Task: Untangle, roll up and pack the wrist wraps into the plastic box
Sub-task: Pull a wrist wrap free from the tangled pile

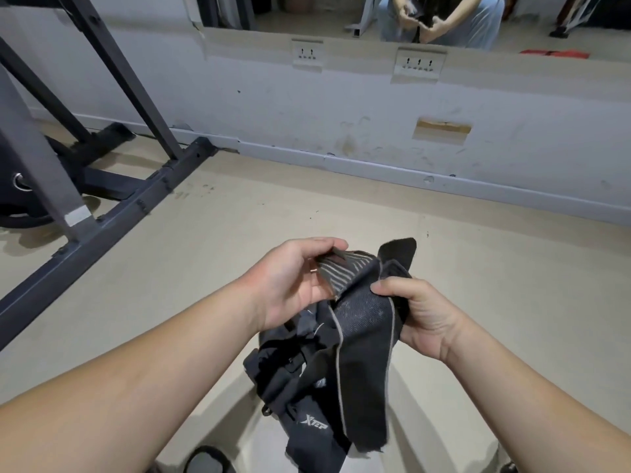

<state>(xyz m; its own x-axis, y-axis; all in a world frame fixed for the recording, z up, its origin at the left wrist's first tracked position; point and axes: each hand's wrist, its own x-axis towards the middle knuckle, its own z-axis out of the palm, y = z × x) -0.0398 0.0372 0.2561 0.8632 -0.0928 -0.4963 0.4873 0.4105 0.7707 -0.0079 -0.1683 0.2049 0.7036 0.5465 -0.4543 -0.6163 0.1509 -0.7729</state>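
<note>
Left hand [293, 281] and right hand [420, 315] grip tangled wrist wraps [358, 336].

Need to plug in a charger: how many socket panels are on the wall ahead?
2: left socket panel and right socket panel, both just below the mirror. More may be out of view.

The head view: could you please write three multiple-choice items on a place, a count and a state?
1. Where does the metal rack stand? A. on the left B. on the right C. on a table
2. How many socket plates are on the wall? A. one B. two C. four
3. How are the wrist wraps? A. rolled up B. tangled, held in both hands C. on the floor
Answers: 1 A, its frame fills the left side; 2 B, two sit below the mirror; 3 B, left hand pinches the striped end, right hand grips the band.
</note>
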